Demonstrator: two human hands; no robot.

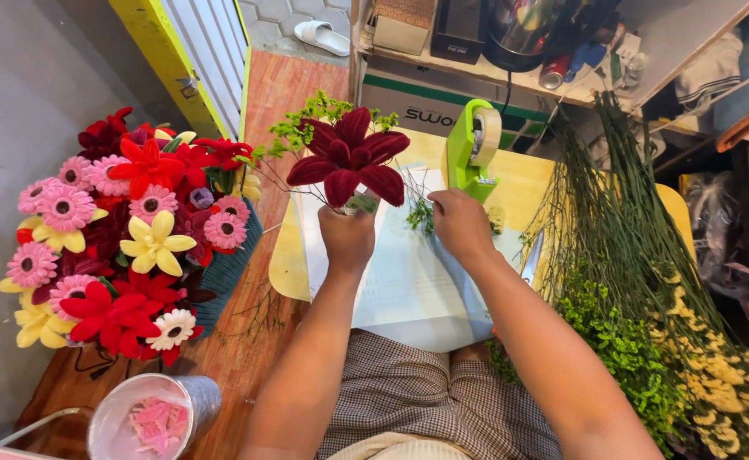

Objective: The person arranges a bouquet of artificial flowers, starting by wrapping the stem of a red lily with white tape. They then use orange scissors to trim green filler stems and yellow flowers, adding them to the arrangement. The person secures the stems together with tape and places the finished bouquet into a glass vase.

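Far left: container (229, 271) packed with finished handmade flowers (119, 238) in red, pink, yellow and white, standing on wooden floor (246, 358). Below it, near bottom edge: metal cup (149, 417) holding small pink pieces.

Centre left: left hand (346, 237) clenched around base of dark red flower (350, 158), held upright above white sheet (408, 273) that lies on yellow board (519, 183). Petals spread wide and whole; stem end hidden inside fist. Fine light green sprigs (315, 119) fanned out behind and left of bloom, apparently gathered into same grip.

Centre right: right hand (459, 223) just beside left, fingers pinched together close to flower base. Whether anything is held in that pinch, cannot tell; too small to make out. Small green sprig (421, 217) lying on sheet between the two hands.

Behind right hand: green tape dispenser (472, 149) standing on board, within easy reach. Further right: bundle of long green stems (621, 221), then low green and yellow filler foliage (689, 375).

Judgement: step in hand appears to be assembly of a single stem, greenery being joined to bloom at base. Next move likely calls for steady left grip, so bloom and sprigs do not splay, and fine fingertip work at binding point with right.
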